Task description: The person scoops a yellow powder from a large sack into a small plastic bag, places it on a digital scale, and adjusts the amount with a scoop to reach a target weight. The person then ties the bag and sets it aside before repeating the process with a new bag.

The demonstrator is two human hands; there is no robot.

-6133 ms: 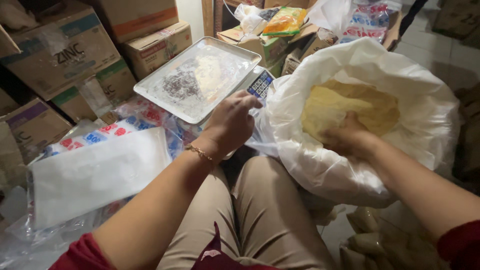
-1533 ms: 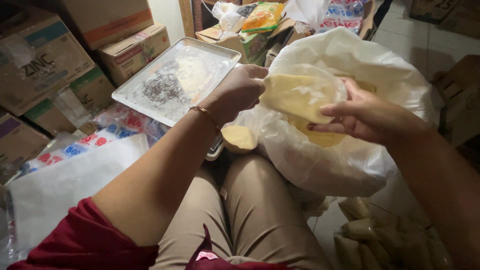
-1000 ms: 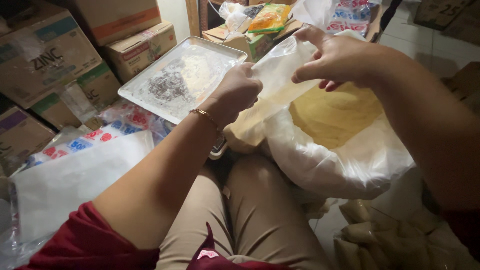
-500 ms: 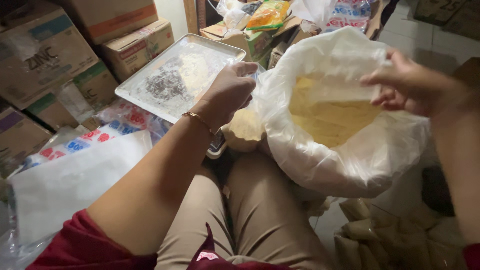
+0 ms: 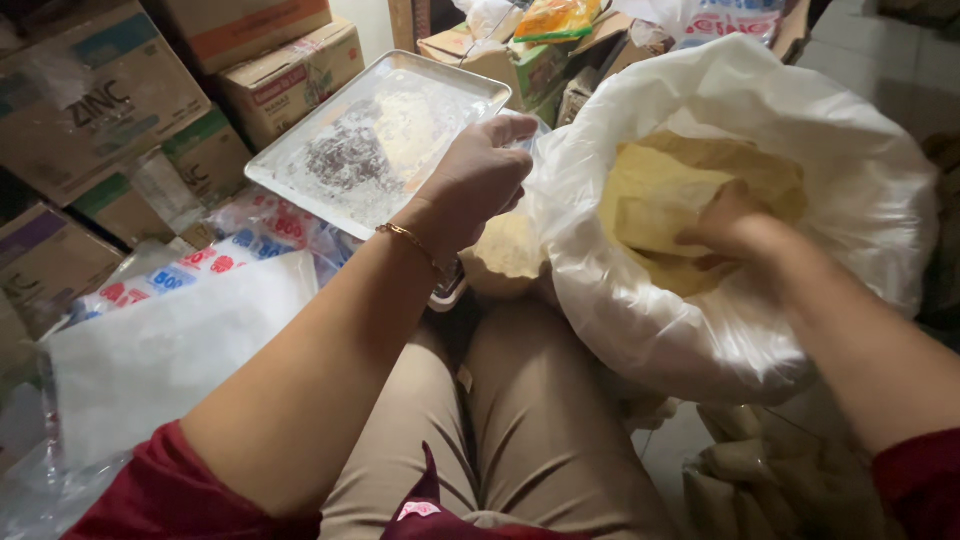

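At centre frame, a small clear bag (image 5: 505, 250) partly filled with yellow powder is gripped shut-fisted by the left hand (image 5: 478, 180). The right hand (image 5: 735, 228) is dipped into the large white sack (image 5: 700, 330) at right; its grip cannot be told.

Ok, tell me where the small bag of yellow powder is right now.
In the head view it hangs from the left hand at centre: the small bag sits between the metal tray and the big white sack, above the knees.

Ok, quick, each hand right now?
Left hand: closed on the small clear bag.
Right hand: inside the big white sack, grip cannot be told.
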